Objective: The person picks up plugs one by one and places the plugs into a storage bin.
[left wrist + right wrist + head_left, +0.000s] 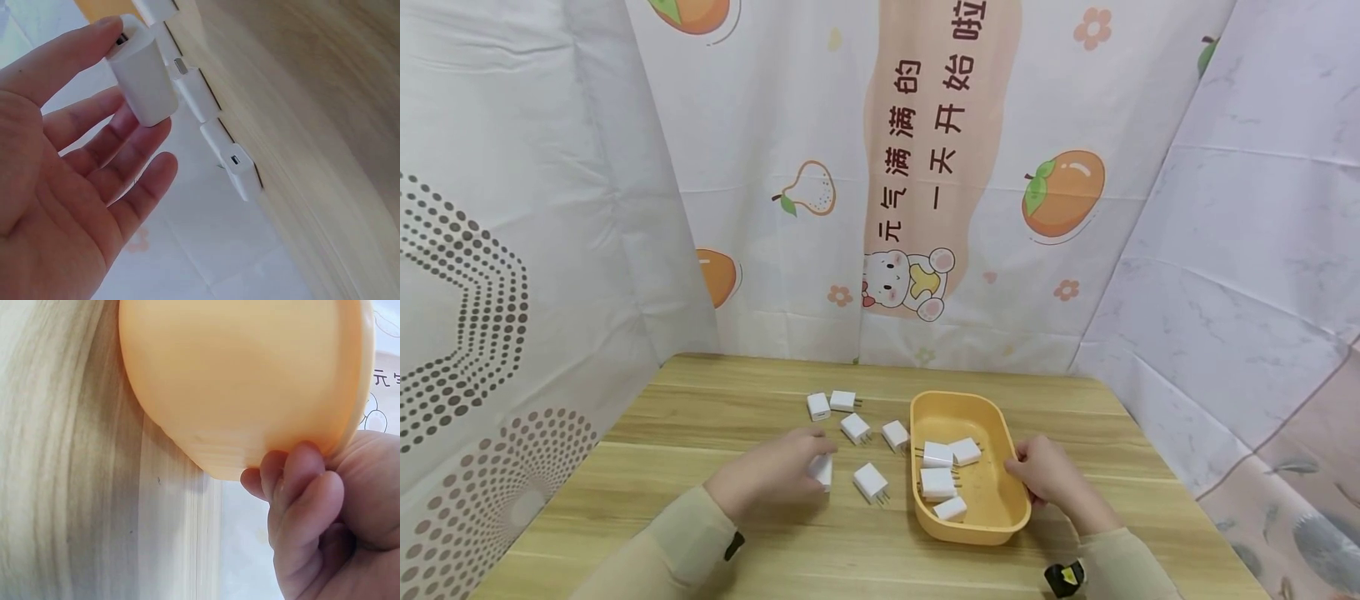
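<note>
My left hand (782, 471) pinches a white USB charger plug (145, 78) between thumb and fingers, above the left part of the table. A USB port shows at the charger's end beside the thumb in the left wrist view. At the right, my right hand (1043, 473) grips the rim of a yellow plastic basket (1011, 492), its fingers curled against the outer wall (244, 381). Several white charger plugs lie inside the basket, among them one charger (937, 483) near its left wall. Between hand and basket, a loose charger (870, 482) lies on the wood.
More white chargers lie on the wood-grain table (760, 567): one charger (818, 406) at the back left, others closer to the basket, such as a charger (895, 435) right by its left side. A printed curtain (775, 275) hangs behind the table, with light cloths at both sides.
</note>
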